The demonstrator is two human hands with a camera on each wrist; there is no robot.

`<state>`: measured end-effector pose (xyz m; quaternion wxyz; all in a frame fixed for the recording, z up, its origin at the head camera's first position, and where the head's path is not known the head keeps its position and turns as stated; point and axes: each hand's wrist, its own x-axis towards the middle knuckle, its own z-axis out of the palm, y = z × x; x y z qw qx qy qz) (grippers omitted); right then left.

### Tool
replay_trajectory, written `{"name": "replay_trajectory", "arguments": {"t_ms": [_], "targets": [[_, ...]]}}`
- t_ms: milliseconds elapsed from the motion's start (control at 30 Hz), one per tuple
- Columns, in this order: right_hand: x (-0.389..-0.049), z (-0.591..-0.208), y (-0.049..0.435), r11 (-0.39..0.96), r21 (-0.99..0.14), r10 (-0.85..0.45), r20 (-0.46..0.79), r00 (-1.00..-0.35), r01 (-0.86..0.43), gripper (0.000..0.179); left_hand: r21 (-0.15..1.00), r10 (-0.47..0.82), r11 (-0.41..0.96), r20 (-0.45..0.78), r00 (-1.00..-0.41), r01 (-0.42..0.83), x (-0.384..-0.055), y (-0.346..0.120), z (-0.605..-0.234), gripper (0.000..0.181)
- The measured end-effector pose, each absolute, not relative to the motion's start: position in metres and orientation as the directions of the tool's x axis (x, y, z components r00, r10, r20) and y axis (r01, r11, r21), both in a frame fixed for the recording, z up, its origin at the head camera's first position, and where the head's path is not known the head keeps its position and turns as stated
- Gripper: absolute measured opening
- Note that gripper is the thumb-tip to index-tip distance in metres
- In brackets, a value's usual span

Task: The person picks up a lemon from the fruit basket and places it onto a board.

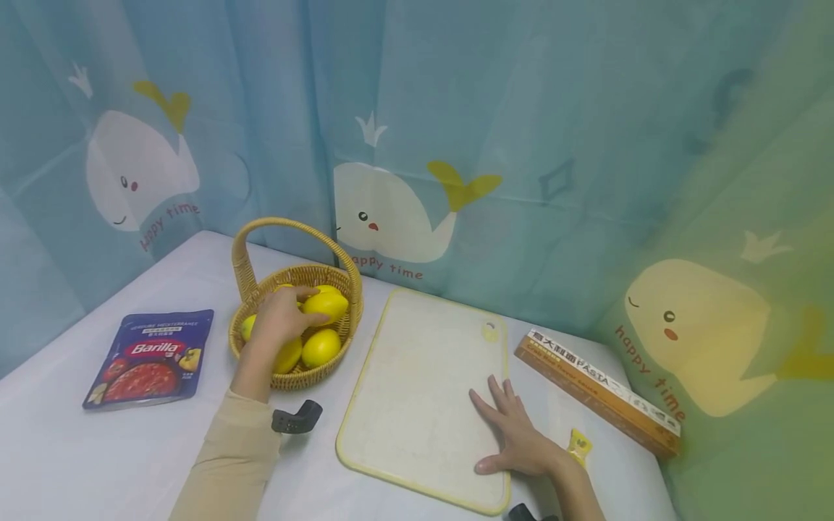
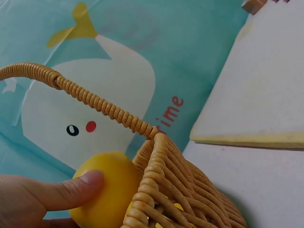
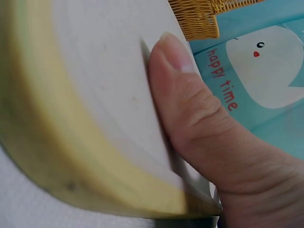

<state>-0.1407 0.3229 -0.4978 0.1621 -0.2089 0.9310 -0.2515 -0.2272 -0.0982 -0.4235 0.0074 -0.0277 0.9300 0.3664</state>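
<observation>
Reaching into a wicker basket [image 1: 355, 289], my left hand [image 1: 281, 316] holds a yellow lemon [image 1: 326, 306] between thumb and fingers. In the left wrist view the thumb presses on the side of that lemon [image 2: 111, 190], just inside the woven rim [image 2: 147, 185]. More lemons [image 1: 321, 349] lie around and beneath it in the basket. My right hand [image 1: 517, 433] rests with spread fingers on the right edge of a white cutting board [image 1: 423, 391] with a yellow border. Up close in the right wrist view, the thumb [image 3: 190, 104] lies along the board's surface [image 3: 109, 71].
A blue Barilla sauce pouch [image 1: 153, 358] lies left of the basket. Right of the board is a long pasta box [image 1: 599, 391], with a small yellow packet [image 1: 578, 445] near my right wrist. The basket's tall handle [image 1: 296, 224] arches above it. A curtain [image 1: 521, 108] hangs behind the table.
</observation>
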Motion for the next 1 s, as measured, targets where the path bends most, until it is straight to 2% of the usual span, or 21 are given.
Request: {"name": "replay_trajectory", "arguments": {"t_ms": [667, 1000], "targets": [[-0.143, -0.494, 0.320, 0.787, -0.543, -0.461, -0.204, -0.864, -0.291, 0.111, 0.759, -0.005, 0.651, 0.028, -1.000, 0.018, -0.229, -0.098, -0.419, 0.058], [-0.142, -0.496, 0.320, 0.782, -0.555, -0.463, -0.210, -0.861, -0.285, 0.111, 0.735, 0.040, 0.677, 0.011, -0.999, 0.035, -0.216, -0.109, -0.408, 0.060]]}}
